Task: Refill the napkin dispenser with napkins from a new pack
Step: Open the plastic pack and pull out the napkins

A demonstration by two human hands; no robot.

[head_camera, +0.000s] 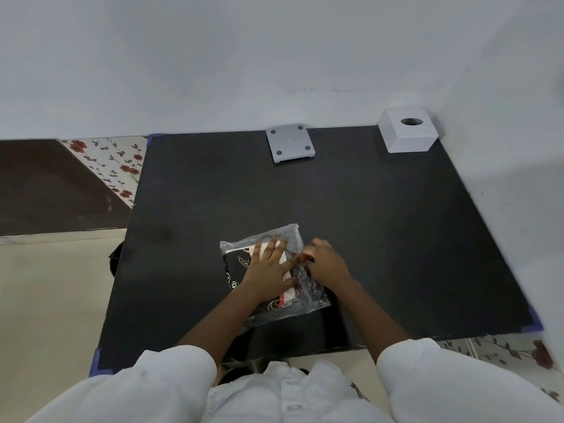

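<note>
A clear plastic pack of napkins point(238, 264), printed black, white and red, lies on the black table point(381, 227) near its front middle. My left hand point(268, 270) rests flat on top of the pack, fingers spread. My right hand point(325, 259) pinches the plastic wrap at the pack's right edge. The white square napkin dispenser point(407, 134), with a round hole in its top, stands at the table's far right corner. Its grey base plate point(290, 143), with a dark pad at each corner, lies apart at the far middle edge.
A white wall runs behind and to the right of the table. Flower-patterned tiles point(113, 166) and a dark panel point(45, 190) show on the left, pale floor below them. My white sleeves fill the bottom of the view.
</note>
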